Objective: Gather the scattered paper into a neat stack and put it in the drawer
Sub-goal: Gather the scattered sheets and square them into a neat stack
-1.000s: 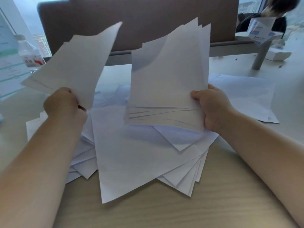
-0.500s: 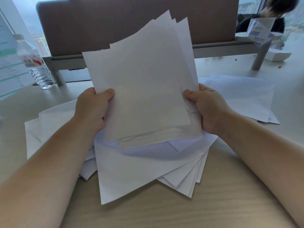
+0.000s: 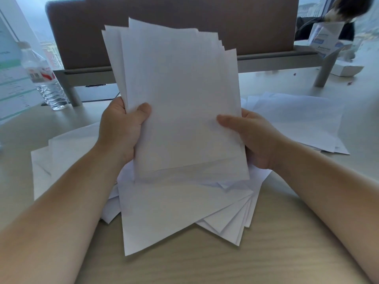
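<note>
Left hand (image 3: pixel 121 132) clenched on sheaf of paper (image 3: pixel 180 103), thumb across front. Right hand (image 3: pixel 252 138) gripping opposite edge. Sheaf upright at 12 o'clock above loose sheets (image 3: pixel 176 214) on desk (image 3: pixel 266 253). Fingers behind hidden.

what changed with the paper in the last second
The left hand brought its white sheets across onto the right hand's bundle; both now grip one uneven upright sheaf of white paper. The loose white sheets on the wooden desk and the clear plastic bottle stayed put.
</note>
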Demonstrator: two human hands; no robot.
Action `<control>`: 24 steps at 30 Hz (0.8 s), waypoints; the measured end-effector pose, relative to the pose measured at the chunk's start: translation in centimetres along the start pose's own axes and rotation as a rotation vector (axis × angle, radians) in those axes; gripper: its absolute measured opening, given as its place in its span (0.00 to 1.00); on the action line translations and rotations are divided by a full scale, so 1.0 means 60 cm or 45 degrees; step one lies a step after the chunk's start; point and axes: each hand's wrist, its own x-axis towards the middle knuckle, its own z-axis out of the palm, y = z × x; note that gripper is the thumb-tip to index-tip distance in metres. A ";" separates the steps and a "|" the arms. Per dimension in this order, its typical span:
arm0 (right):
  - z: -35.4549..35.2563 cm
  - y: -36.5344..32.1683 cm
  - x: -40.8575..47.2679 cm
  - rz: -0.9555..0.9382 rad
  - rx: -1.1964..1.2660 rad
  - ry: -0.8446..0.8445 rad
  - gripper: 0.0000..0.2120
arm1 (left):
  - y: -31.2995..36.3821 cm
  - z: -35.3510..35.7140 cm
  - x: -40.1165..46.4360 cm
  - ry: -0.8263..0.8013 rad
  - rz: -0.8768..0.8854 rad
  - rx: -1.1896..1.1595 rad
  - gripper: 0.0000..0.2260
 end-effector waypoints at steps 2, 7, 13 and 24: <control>-0.001 0.005 0.002 -0.005 -0.071 0.019 0.11 | 0.008 0.003 -0.005 -0.019 0.005 -0.024 0.05; -0.007 0.000 0.013 -0.059 0.031 0.256 0.12 | 0.018 0.008 0.000 -0.112 -0.324 -0.138 0.14; -0.031 -0.008 0.030 -0.047 0.259 0.527 0.14 | 0.026 -0.012 0.012 -0.124 -0.757 -0.298 0.22; -0.036 0.000 0.040 0.023 0.246 0.581 0.12 | 0.032 0.004 -0.013 -0.410 -0.945 -0.410 0.18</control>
